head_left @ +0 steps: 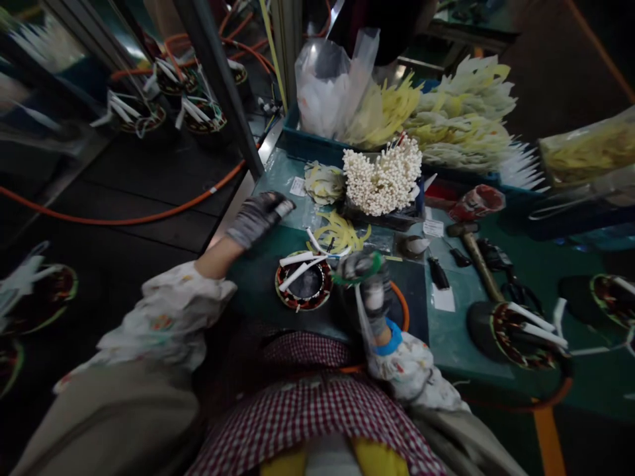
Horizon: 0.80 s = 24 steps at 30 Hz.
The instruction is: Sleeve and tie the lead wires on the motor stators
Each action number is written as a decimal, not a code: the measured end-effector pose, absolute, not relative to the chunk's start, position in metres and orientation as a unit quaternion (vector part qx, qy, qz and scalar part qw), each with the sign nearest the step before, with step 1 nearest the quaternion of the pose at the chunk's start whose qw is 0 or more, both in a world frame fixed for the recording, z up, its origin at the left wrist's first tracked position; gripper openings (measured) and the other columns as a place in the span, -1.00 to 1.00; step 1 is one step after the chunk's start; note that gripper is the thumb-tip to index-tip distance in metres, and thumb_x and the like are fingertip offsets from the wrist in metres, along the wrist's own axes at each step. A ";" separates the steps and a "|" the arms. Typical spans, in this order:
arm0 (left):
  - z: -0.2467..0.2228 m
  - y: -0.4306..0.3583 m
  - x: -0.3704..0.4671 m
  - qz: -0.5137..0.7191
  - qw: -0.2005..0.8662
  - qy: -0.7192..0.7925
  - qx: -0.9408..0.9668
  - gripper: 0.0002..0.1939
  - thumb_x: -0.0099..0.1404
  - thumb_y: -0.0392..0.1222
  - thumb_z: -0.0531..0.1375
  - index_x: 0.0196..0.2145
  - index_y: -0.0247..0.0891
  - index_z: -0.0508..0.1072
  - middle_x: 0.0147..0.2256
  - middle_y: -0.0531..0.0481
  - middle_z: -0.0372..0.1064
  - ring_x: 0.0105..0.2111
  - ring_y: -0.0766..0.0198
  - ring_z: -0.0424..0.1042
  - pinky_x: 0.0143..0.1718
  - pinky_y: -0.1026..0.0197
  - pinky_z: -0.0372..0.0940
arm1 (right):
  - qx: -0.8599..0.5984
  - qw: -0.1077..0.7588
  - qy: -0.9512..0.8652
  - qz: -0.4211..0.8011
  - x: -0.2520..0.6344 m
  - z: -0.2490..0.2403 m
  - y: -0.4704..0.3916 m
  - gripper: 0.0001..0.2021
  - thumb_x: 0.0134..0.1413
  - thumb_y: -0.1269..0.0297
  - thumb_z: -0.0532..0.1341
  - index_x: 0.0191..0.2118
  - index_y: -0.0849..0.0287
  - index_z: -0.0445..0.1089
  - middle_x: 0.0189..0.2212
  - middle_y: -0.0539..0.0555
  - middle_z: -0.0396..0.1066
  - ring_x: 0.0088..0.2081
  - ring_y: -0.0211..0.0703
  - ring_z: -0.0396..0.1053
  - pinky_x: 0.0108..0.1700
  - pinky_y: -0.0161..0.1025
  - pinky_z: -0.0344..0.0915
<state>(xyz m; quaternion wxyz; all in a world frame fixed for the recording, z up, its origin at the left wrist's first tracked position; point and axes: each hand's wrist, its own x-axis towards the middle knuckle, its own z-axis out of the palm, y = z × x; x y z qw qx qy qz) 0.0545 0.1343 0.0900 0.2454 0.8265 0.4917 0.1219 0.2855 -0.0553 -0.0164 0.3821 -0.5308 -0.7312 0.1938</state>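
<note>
My left hand [261, 218], in a grey glove, hovers over the table's left edge with its fingers stretched out and nothing visible in them. A motor stator [303, 281] with copper windings and a green-yellow rim lies in front of me, several white sleeved leads across its top. Just right of it, my gloved right hand [370, 284] is closed round a thin green item [367, 268] whose kind I cannot make out. A pale translucent strip [364, 317] hangs below that hand. Behind the stator lie loose yellow insulation strips [340, 231].
A bundle of white sleeve tubes [381, 175] and blue bins [317, 145] of insulation pieces line the back. A hammer [476, 261] and a black-handled tool [438, 273] lie right, near another stator [520, 334]. An orange hose [169, 217] crosses at left, beside a metal post [223, 79].
</note>
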 end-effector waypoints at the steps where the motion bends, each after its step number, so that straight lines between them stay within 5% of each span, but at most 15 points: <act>1: 0.083 0.150 0.064 0.104 0.253 0.487 0.830 -0.57 0.61 -0.03 0.13 0.18 -0.32 0.65 0.16 -0.23 0.67 0.13 0.07 0.63 0.28 0.04 0.50 | -0.529 0.417 -0.715 0.186 0.282 -0.016 -0.055 -0.61 0.62 0.09 -0.03 0.32 -0.04 0.38 -0.10 0.22 0.65 0.01 0.19 0.70 0.02 0.18 0.72; 5: 0.057 0.184 0.109 0.023 0.229 0.433 0.872 -0.64 0.44 -0.08 0.33 0.10 -0.25 0.73 0.16 -0.18 0.67 0.16 0.06 0.62 0.29 0.11 0.47 | -0.467 0.561 -0.655 0.193 0.276 0.000 -0.058 -0.79 0.61 0.07 0.19 0.20 -0.10 0.40 -0.15 0.03 0.66 -0.15 -0.02 0.69 -0.05 -0.04 0.71; 8: 0.047 0.187 0.126 0.000 0.226 0.429 0.874 -0.67 0.38 0.01 0.42 -0.04 -0.25 0.78 -0.03 -0.14 0.72 -0.01 0.06 0.67 0.13 0.18 0.50 | -0.413 0.621 -0.624 0.234 0.275 0.013 -0.055 -0.87 0.54 0.16 0.34 0.10 -0.10 0.48 -0.17 -0.04 0.66 -0.18 -0.10 0.67 -0.01 -0.12 0.68; 17: 0.031 0.198 0.129 -0.004 0.277 0.403 0.872 -0.65 0.12 0.03 0.57 -0.18 -0.19 0.82 -0.10 -0.08 0.73 -0.12 0.10 0.64 0.02 0.26 0.47 | -0.388 0.635 -0.628 0.228 0.269 0.017 -0.052 -0.86 0.55 0.24 0.33 0.11 -0.09 0.49 -0.19 -0.03 0.63 -0.19 -0.10 0.65 -0.05 -0.12 0.67; 24: 0.022 0.200 0.119 0.050 0.382 0.379 0.841 -0.68 0.23 0.03 0.44 -0.24 -0.29 0.77 -0.30 -0.09 0.71 -0.27 0.10 0.64 -0.15 0.17 0.51 | -0.375 0.644 -0.635 0.203 0.266 0.019 -0.046 -0.93 0.53 0.26 0.33 0.03 -0.04 0.50 -0.22 -0.04 0.66 -0.22 -0.14 0.67 -0.09 -0.18 0.66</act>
